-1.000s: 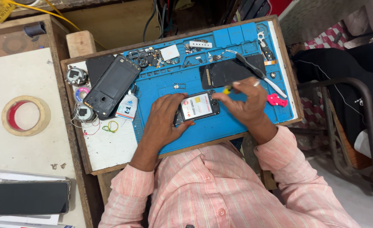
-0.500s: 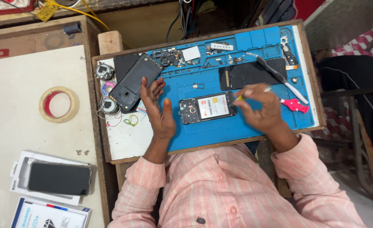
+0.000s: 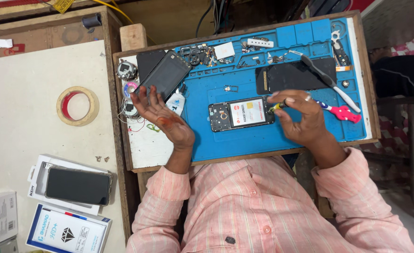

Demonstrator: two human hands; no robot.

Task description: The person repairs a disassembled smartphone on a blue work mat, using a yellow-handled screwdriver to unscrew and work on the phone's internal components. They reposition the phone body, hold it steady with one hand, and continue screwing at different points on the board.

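An opened phone (image 3: 241,114) with its back off lies in the middle of a blue repair mat (image 3: 244,138). My right hand (image 3: 300,119) pinches a small yellow-tipped screwdriver (image 3: 276,107) at the phone's right end. My left hand (image 3: 160,115) hovers open, palm up, over the mat's left edge, just below a dark phone screen panel (image 3: 164,75) and beside a small white glue bottle (image 3: 175,102).
A black back cover (image 3: 291,77), a toothbrush (image 3: 326,79), a pink-handled tool (image 3: 340,112) and several small parts (image 3: 202,54) lie on the mat. Left table holds a tape roll (image 3: 77,106), a phone on a box (image 3: 78,186) and other boxes (image 3: 68,232).
My left hand has left the opened phone and moved left toward the screen panel, opening up. My right hand stays at the phone's right end with the screwdriver.
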